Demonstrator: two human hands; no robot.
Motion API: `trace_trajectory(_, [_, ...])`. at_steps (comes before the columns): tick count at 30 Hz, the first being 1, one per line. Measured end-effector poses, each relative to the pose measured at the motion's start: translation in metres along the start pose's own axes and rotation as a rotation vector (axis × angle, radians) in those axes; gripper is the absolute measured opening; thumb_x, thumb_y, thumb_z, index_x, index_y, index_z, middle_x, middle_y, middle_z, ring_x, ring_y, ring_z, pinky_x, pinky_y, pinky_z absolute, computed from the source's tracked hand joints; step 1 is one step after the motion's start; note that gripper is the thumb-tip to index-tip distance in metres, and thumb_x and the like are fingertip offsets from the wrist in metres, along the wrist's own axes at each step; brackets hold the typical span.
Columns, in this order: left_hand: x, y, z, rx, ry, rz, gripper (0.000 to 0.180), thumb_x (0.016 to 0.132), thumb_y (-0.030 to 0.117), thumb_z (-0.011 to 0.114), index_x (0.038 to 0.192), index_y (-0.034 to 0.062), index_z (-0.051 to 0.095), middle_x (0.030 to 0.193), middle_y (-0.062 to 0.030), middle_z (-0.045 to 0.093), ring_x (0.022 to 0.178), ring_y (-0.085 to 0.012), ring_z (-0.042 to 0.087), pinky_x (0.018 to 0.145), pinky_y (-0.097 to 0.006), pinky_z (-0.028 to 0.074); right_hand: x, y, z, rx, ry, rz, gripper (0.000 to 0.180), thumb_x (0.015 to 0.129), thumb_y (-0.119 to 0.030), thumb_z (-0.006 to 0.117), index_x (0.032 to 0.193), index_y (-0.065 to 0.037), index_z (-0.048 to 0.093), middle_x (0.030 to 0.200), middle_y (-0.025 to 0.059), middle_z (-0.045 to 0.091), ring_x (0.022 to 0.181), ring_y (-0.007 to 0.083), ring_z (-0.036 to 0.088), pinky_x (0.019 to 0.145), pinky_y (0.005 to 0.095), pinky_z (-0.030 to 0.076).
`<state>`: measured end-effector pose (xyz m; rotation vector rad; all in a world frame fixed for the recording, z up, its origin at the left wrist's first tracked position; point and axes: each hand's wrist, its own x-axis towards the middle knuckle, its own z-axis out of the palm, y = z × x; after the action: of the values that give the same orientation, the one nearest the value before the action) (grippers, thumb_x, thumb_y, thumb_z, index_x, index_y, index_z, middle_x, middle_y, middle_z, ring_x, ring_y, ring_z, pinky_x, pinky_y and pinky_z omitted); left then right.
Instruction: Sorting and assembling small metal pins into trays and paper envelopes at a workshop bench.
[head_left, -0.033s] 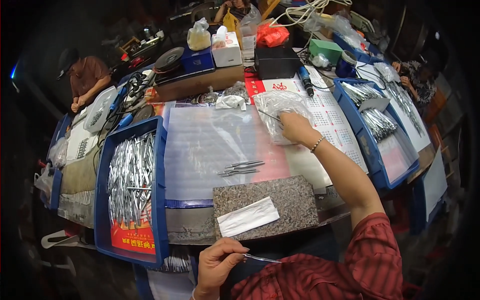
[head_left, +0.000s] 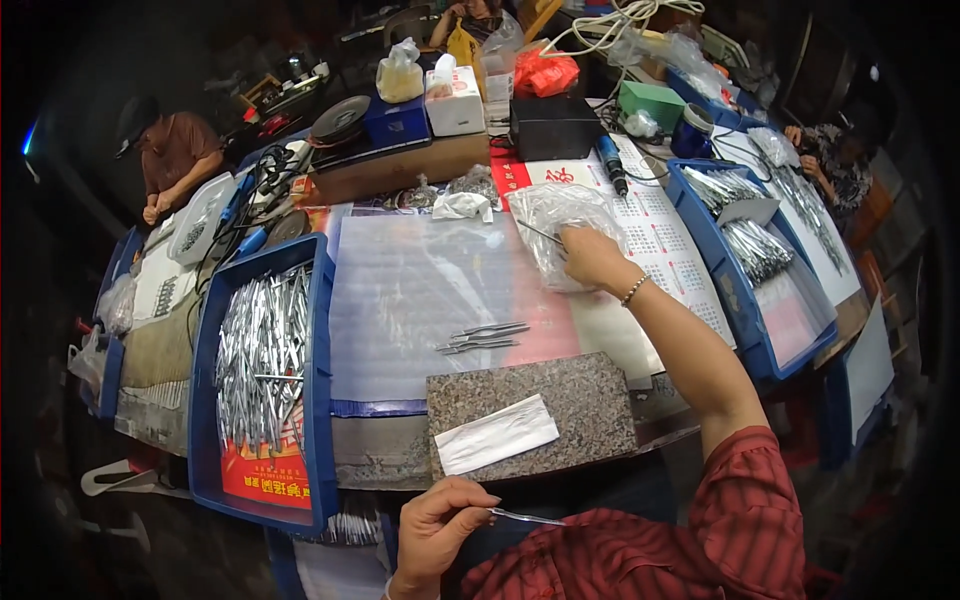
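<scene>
Sorting step: right hand [head_left: 590,255] pinching tweezers [head_left: 540,233] at clear bag [head_left: 560,215], left hand [head_left: 440,520] gripping another pair [head_left: 525,516]; next, probably careful release onto loose tweezers [head_left: 485,338] between both.

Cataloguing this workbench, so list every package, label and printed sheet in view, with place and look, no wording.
Clear plastic bag: under the right hand, crumpled, glossy.
Tissue box: far edge, white carton.
Red bag: far edge, crumpled.
Calendar sheet: right of the bag, white grid, red header.
Red printed sheet: near end of the left blue tray, yellow marks.
White slip: on the granite slab.
</scene>
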<state>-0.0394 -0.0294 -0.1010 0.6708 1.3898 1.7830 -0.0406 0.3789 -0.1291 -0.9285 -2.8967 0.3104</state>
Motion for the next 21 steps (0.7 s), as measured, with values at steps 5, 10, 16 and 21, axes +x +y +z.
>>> trace_trajectory(5, [-0.005,-0.002,0.001,-0.019,-0.008,-0.015,0.011,0.085,-0.005,0.067,0.096,-0.0049,0.07,0.093,-0.0102,0.064,0.08,-0.0131,0.064,0.072,-0.022,0.052,-0.007,0.011,-0.005,0.185,0.076,-0.006,0.022,0.078,-0.011,0.057,0.093,0.002,0.066,0.093,0.0276,0.066,0.091,0.0427,0.064,0.079,0.0467,0.051])
trace_trajectory(10, [-0.008,-0.007,0.007,-0.103,0.054,-0.075,0.016,0.087,-0.005,0.066,0.103,-0.0058,0.066,0.09,-0.0088,0.066,0.077,-0.0116,0.065,0.07,-0.021,0.053,-0.028,0.021,-0.03,0.489,0.214,0.032,0.018,0.077,-0.014,0.065,0.08,0.004,0.061,0.072,0.0199,0.064,0.069,0.0325,0.063,0.064,0.041,0.048])
trace_trajectory(16, [0.008,-0.02,0.025,-0.103,0.162,-0.111,0.015,0.091,-0.002,0.063,0.105,-0.0053,0.063,0.084,-0.0069,0.066,0.075,-0.0108,0.064,0.067,-0.023,0.053,-0.148,-0.062,-0.073,1.34,-0.02,0.107,0.011,0.083,-0.006,0.071,0.089,-0.002,0.062,0.065,-0.0013,0.057,0.05,0.004,0.051,0.044,0.0195,0.039])
trace_trajectory(21, [0.025,-0.028,0.04,-0.391,0.109,-0.066,0.017,0.094,0.004,0.061,0.11,-0.0035,0.061,0.085,-0.0059,0.065,0.074,-0.0101,0.063,0.068,-0.023,0.053,-0.223,-0.086,-0.034,1.418,-0.234,-0.008,0.013,0.081,0.0,0.071,0.093,-0.001,0.065,0.082,0.0012,0.064,0.066,0.0068,0.058,0.057,0.0208,0.045])
